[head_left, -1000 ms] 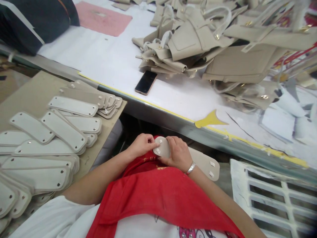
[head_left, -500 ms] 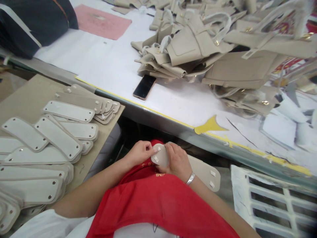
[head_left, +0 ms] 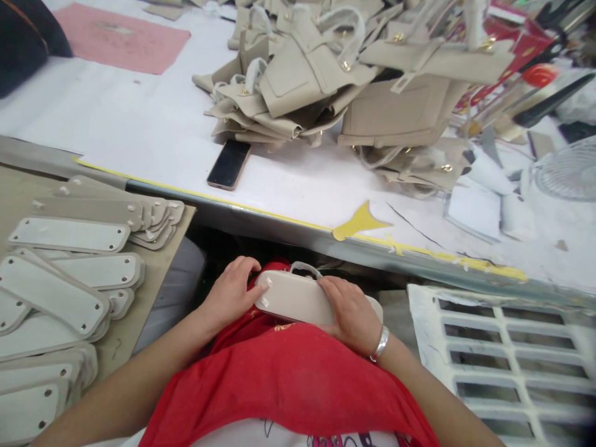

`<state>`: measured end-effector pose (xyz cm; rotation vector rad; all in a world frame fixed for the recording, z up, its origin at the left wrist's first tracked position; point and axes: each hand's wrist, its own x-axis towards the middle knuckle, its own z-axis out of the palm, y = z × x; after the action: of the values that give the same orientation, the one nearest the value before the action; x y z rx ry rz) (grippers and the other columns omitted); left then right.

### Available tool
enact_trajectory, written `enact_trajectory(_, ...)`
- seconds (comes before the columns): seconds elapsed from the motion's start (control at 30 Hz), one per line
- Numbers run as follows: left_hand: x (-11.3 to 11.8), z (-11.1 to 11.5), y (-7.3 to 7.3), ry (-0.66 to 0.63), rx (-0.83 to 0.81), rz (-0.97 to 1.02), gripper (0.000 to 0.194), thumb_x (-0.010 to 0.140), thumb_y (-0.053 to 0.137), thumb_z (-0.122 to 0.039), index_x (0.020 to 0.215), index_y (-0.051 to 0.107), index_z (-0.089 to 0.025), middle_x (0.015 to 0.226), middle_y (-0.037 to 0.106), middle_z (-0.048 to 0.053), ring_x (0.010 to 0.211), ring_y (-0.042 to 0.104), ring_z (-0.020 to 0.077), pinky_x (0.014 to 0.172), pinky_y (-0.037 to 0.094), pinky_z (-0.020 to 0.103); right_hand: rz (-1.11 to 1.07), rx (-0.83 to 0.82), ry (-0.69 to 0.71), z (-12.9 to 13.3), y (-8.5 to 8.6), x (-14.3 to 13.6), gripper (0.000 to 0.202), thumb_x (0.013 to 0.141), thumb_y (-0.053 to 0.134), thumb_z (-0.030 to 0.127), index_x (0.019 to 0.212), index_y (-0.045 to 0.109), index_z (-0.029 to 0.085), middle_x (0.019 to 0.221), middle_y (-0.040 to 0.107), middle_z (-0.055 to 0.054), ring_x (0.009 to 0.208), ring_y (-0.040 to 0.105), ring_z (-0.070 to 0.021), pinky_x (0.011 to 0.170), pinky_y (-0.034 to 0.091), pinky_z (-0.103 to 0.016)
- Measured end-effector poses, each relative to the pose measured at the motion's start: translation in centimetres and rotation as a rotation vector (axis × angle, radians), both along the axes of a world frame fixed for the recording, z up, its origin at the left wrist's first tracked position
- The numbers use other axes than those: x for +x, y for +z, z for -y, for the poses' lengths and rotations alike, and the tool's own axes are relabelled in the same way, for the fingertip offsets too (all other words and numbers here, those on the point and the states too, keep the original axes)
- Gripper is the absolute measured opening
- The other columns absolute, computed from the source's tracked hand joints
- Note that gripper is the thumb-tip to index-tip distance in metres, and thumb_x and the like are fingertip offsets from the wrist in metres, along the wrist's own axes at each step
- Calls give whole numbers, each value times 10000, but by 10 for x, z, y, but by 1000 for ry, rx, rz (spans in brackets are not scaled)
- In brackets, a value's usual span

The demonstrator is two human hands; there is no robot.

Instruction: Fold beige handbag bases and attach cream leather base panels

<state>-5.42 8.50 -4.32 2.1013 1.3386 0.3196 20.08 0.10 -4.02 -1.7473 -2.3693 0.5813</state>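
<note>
A beige rounded panel point(head_left: 298, 297) with small white tabs at its left end lies across my lap over the red apron point(head_left: 288, 379). Its left end is held by my left hand point(head_left: 235, 287), the thumb on top near the tabs and the fingers curled at the edge. My right hand point(head_left: 356, 313), with a silver bracelet at the wrist, grips the right part, fingers over the far edge. A pale looped handle point(head_left: 305, 268) rises behind the panel.
Similar panels point(head_left: 69, 234) are piled on a brown board at the left. Across the white table point(head_left: 153, 130) are a phone point(head_left: 229, 164), a heap of beige bags point(head_left: 298, 74) and a yellow piece point(head_left: 362, 221). A white slatted rack point(head_left: 507, 347) stands at the right.
The view has shifted right. The panel now shows at greater length between my hands, which are farther apart, and the looped handle has come into view behind it.
</note>
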Motion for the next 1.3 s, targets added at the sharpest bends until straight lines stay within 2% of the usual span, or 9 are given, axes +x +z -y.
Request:
enact_trajectory(0.13, 26, 10, 4, -277, 242, 30, 391, 817, 448, -219, 1203, 453, -153, 1242, 472, 115, 1156, 399, 233, 977, 324, 384, -11, 6, -1, 1, -1, -2, 632, 723, 549, 518, 1203, 454, 119, 1195, 499, -157, 1070, 458, -283, 886, 355, -404)
enact_trajectory(0.23, 45, 19, -6, -495, 324, 34, 548, 824, 480, -425, 1270, 410, -114, 1272, 467, 132, 1177, 385, 245, 1021, 276, 401, -23, 28, 1, 3, -3, -1, 609, 732, 544, 510, 1187, 459, 114, 1174, 509, -155, 1031, 469, -275, 857, 358, -389)
enact_trajectory(0.3, 53, 22, -14, -545, 381, -44, 683, 795, 470, -558, 1284, 403, -87, 1266, 476, 145, 1160, 394, 270, 1024, 249, 428, -24, 45, 3, 4, -3, -1, 588, 742, 540, 499, 1173, 463, 107, 1158, 518, -154, 1009, 472, -266, 853, 355, -382)
enact_trajectory(0.4, 55, 24, -20, -580, 433, -166, 720, 807, 410, -603, 1280, 413, -61, 1241, 491, 160, 1116, 418, 287, 990, 261, 439, -5, 79, 15, 5, -5, -1, 570, 757, 533, 482, 1170, 461, 96, 1150, 521, -157, 1000, 467, -260, 857, 349, -383)
enact_trajectory(0.57, 54, 25, -17, -618, 490, -236, 804, 791, 320, -682, 1270, 422, -45, 1229, 488, 175, 1079, 429, 294, 948, 280, 435, 36, 113, 57, 7, -7, 0, 628, 765, 512, 504, 1204, 439, 60, 1172, 500, -178, 1012, 448, -273, 863, 336, -401)
enact_trajectory(0.8, 55, 27, -14, -651, 513, -285, 908, 733, 309, -750, 1292, 387, -38, 1227, 477, 186, 1074, 424, 307, 939, 269, 433, 213, 112, 94, 18, -2, 5, 894, 678, 566, 634, 1314, 345, 46, 1235, 453, -195, 1038, 425, -308, 878, 296, -410)
enact_trajectory(0.97, 57, 29, -13, -657, 515, -318, 922, 727, 304, -758, 1285, 386, -28, 1226, 467, 202, 1076, 418, 319, 927, 269, 435, 325, 99, 75, 26, 1, 17, 974, 683, 477, 718, 1341, 301, 22, 1180, 476, -216, 986, 447, -306, 842, 290, -402)
enact_trajectory(1.1, 57, 31, -10, -662, 513, -339, 915, 736, 299, -751, 1311, 359, -41, 1240, 452, 202, 1085, 410, 317, 929, 260, 431, 311, 93, 84, 28, -1, 22, 966, 707, 365, 759, 1345, 301, 36, 1172, 483, -197, 951, 449, -294, 790, 301, -384)
enact_trajectory(1.3, 55, 29, -7, -690, 491, -344, 824, 788, 286, -698, 1352, 316, -98, 1257, 445, 170, 1100, 408, 289, 926, 265, 402, 318, 80, 41, 29, -1, 19, 834, 793, 271, 700, 1339, 323, 72, 1159, 499, -182, 939, 456, -277, 773, 293, -364)
